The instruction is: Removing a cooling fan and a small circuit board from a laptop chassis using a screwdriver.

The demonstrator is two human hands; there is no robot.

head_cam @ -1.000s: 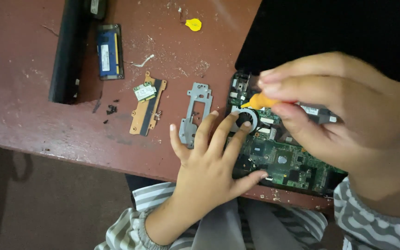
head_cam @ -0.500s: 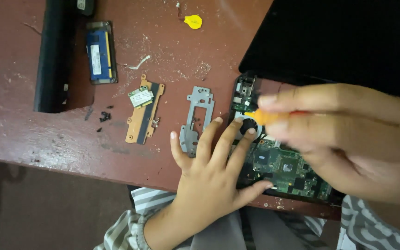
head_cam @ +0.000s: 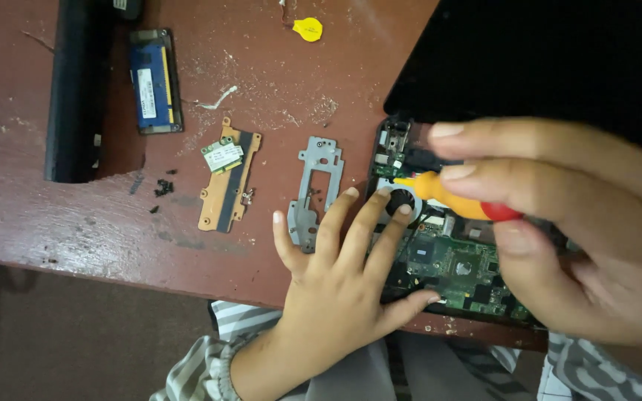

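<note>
Gripping a yellow-and-red plastic-handled screwdriver (head_cam: 455, 202) in clamped right hand (head_cam: 581, 238) fingers, long axis pointing left toward, seemingly, the round black fan (head_cam: 403, 199) on the green circuit board (head_cam: 455, 263), left hand (head_cam: 343, 275) fingers splaying flat beside it on the reddish-brown desk (head_cam: 113, 223).

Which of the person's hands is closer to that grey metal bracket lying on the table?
Left. The left hand lies flat with its fingers spread just below and right of the grey metal bracket, about touching it. The right hand is farther right, over the circuit board, holding an orange screwdriver.
</note>
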